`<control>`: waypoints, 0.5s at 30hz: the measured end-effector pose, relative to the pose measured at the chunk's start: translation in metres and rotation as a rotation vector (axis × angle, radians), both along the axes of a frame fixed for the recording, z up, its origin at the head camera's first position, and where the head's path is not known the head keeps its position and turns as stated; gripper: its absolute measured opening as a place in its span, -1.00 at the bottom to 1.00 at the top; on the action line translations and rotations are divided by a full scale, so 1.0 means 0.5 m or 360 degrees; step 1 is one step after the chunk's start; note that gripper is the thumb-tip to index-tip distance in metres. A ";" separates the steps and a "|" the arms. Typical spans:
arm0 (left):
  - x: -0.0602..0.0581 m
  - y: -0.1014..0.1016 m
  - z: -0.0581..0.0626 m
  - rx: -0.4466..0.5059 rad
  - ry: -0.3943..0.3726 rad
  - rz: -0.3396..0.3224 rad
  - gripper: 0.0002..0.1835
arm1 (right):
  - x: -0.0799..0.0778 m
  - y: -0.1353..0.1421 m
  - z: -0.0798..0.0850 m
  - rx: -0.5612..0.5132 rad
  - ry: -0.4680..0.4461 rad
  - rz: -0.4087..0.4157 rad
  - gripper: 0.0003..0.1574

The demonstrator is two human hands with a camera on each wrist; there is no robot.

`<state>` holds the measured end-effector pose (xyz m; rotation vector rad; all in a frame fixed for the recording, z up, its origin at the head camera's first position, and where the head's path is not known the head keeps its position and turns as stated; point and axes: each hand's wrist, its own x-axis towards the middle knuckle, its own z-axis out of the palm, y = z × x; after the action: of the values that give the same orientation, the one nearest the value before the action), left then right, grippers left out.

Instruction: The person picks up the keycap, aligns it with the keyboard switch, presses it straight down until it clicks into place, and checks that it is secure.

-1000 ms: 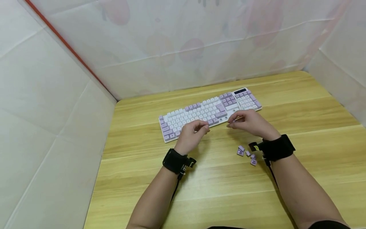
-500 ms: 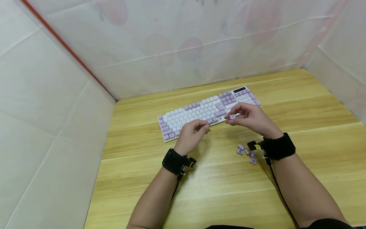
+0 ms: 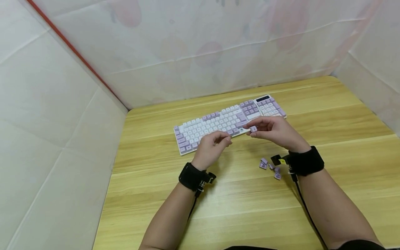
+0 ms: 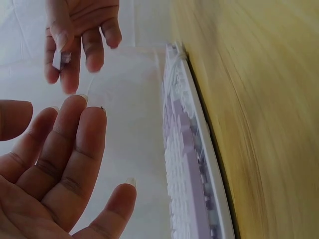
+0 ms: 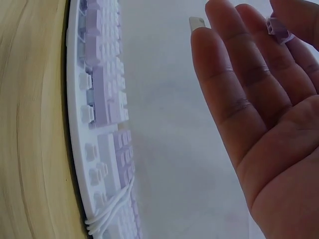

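My right hand (image 3: 276, 133) pinches a small purple keycap (image 3: 253, 128) between thumb and fingers, just above the keyboard's near edge. In the right wrist view the keycap (image 5: 280, 31) shows its hollow underside. The white and purple keyboard (image 3: 215, 125) lies at a slant across the table. Along its near edge, several white posts (image 5: 90, 152) stand without keycaps. My left hand (image 3: 209, 149) hovers at the keyboard's front, fingers loosely bent. Its thumb is apart from the fingers in the left wrist view, with nothing between them.
Several loose purple keycaps (image 3: 263, 166) lie in a small group on the wooden table (image 3: 237, 208), below my right hand. A white cable (image 5: 112, 211) is bundled over the keyboard. Pale cloth walls (image 3: 187, 52) stand behind and at both sides.
My right hand has risen slightly and its fingers have shifted, so the pinched keycap now shows plainly. The left hand has hardly moved; the keyboard and loose keycaps stay put.
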<state>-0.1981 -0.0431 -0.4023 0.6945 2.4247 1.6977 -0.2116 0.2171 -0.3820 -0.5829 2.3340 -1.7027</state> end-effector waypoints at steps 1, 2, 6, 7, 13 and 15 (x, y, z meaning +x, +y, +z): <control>0.002 0.001 0.002 -0.0001 -0.0010 -0.0006 -0.75 | 0.001 -0.002 0.000 0.0008 0.0007 0.0010 -0.61; 0.003 0.003 0.003 0.0002 -0.0021 -0.0015 -0.75 | 0.001 -0.005 0.000 0.0015 0.0018 0.0019 -0.62; 0.009 0.013 0.005 0.0053 -0.0104 -0.0047 -0.72 | 0.006 -0.024 -0.004 0.0018 0.0082 0.0095 -0.70; 0.011 0.015 0.006 0.0070 -0.0116 -0.0057 -0.70 | 0.008 -0.030 -0.005 0.0031 0.0107 0.0119 -0.72; 0.016 0.024 0.000 0.0190 -0.0095 -0.0151 -0.65 | 0.021 -0.075 -0.012 0.0098 0.0221 0.0264 -0.78; 0.016 0.026 -0.004 0.0234 -0.0089 -0.0162 -0.66 | 0.026 -0.086 -0.011 0.0139 0.0295 0.0254 -0.78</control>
<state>-0.1900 -0.0302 -0.4042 0.7631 2.2048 1.8420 -0.1985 0.1741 -0.3872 -0.9191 2.3958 -1.5273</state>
